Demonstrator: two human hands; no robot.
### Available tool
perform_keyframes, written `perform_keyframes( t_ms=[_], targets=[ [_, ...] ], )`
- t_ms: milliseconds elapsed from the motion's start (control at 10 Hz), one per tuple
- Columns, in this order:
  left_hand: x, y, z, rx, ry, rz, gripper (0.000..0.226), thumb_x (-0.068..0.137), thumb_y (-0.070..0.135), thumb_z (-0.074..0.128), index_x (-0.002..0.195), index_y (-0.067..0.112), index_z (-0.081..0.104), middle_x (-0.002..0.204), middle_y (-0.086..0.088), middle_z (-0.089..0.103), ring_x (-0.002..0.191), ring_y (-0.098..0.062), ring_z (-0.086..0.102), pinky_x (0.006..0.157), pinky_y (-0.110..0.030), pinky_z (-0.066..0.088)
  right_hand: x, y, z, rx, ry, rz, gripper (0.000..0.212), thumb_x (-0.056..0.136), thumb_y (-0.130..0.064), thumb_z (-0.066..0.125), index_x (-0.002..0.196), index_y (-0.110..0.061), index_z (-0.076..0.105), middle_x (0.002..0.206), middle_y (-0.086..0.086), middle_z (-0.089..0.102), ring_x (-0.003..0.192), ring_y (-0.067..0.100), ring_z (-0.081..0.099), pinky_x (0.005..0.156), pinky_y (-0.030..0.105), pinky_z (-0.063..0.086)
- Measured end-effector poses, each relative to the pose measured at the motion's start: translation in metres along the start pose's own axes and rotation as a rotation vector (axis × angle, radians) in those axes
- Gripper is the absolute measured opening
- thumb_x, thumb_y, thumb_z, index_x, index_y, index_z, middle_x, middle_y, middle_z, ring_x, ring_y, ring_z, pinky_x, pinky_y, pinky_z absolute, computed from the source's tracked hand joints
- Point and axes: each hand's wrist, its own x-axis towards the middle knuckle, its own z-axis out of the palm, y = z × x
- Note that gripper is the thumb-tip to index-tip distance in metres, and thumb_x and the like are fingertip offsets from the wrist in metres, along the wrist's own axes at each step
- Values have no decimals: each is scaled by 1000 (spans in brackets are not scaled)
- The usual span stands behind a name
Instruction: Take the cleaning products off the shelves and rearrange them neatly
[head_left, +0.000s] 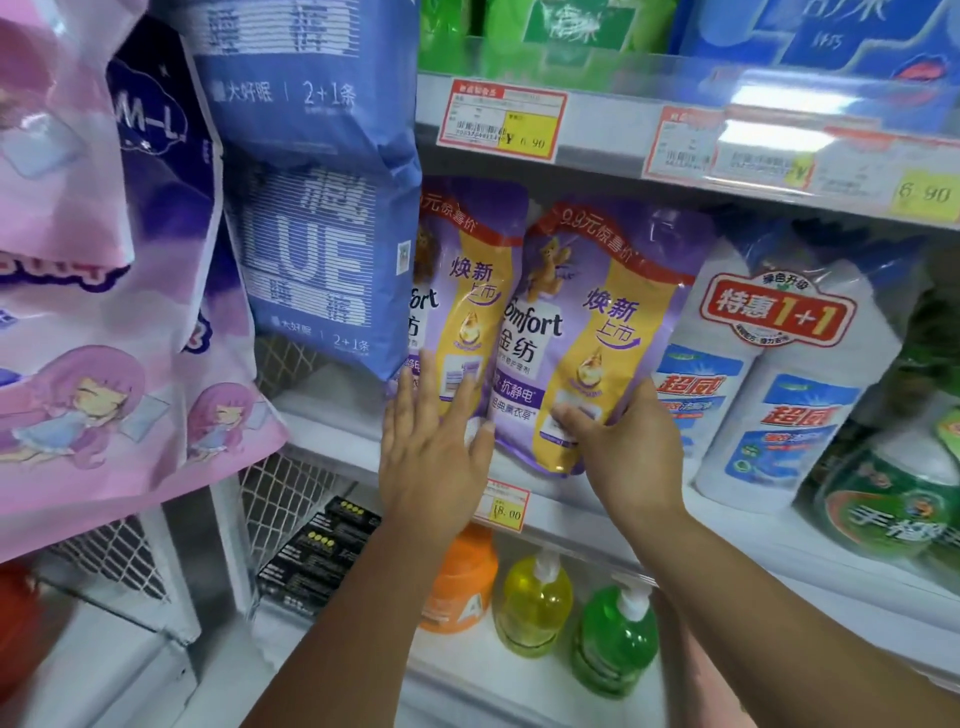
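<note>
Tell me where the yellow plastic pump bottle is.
Head view, lower middle: the yellow plastic pump bottle stands on the lower shelf between an orange bottle and a green pump bottle.

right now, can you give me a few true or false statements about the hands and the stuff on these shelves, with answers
1. The right hand grips the right Comfort pouch near its lower end. True.
2. The left hand is curled round the left Comfort pouch. False: its fingers are straight and lie flat against the pouch's front.
3. The white bottles stand to the left of both pouches. False: they stand to the right, next to the right Comfort pouch.
4. On the shelf below, a yellow pump bottle stands between an orange bottle and a green pump bottle. True.
</note>
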Motion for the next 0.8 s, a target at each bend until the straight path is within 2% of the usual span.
perform_keyframes(
  t_ms=[100,200,300,400,500,600,700,800],
  targets=[
    [1,-5,1,-6,-22,-28,71,90,66,18,151,34,34,166,-5,-4,152,-27,4,122,-42,0,7,1,9,-11,-17,-13,43,82,-32,77,114,-17,53,102,2,71,98,30,66,80,40,51],
    [1,-6,-1,-3,-60,-38,76,88,69,11,154,35,29,166,-6,-6,153,-23,0,122,-40,-6,12,4,15,-7,-87,-24,45,84,-28,76,119,-19,49,98,-5,65,97,27,64,74,32,42],
    [0,-7,-3,-2,-96,-36,78,86,71,5,155,38,19,165,-3,-14,152,-19,-8,121,-38,-12,16,7,19,-6,-125,-19,43,85,-27,76,115,-22,45,98,-8,60,93,22,63,76,33,44],
    [0,-6,-6,7,-117,-35,78,85,71,2,155,40,19,165,-2,-16,152,-18,-9,121,-38,-13,21,9,19,83,-160,12,42,87,-21,75,112,-25,41,101,-10,63,91,13,64,80,33,49],
    [-3,-3,-10,13,-136,-28,79,86,71,1,154,39,23,165,0,-15,152,-17,-8,119,-38,-16,20,12,19,132,-172,29,41,89,-18,73,113,-23,40,103,-9,62,92,12,62,81,31,45],
    [-5,1,-12,15,-194,-10,80,85,71,0,155,37,19,165,2,-13,151,-14,-13,118,-40,-18,17,13,22,116,-162,44,40,90,-20,71,119,-16,44,110,-3,64,102,20,63,84,34,47],
    [-14,8,-20,11,-268,-1,73,92,69,12,156,33,19,166,0,-8,151,-16,-13,121,-42,-13,10,15,20,119,-168,59,50,91,-20,70,133,-11,44,121,-1,64,112,23,62,85,30,45],
    [-29,21,-31,-46,-300,-3,65,98,60,32,155,28,25,166,-3,1,152,-18,-7,122,-41,-4,-6,20,11,90,-207,47,67,92,-29,68,148,-14,34,144,1,54,131,22,53,104,37,44]
  ],
)
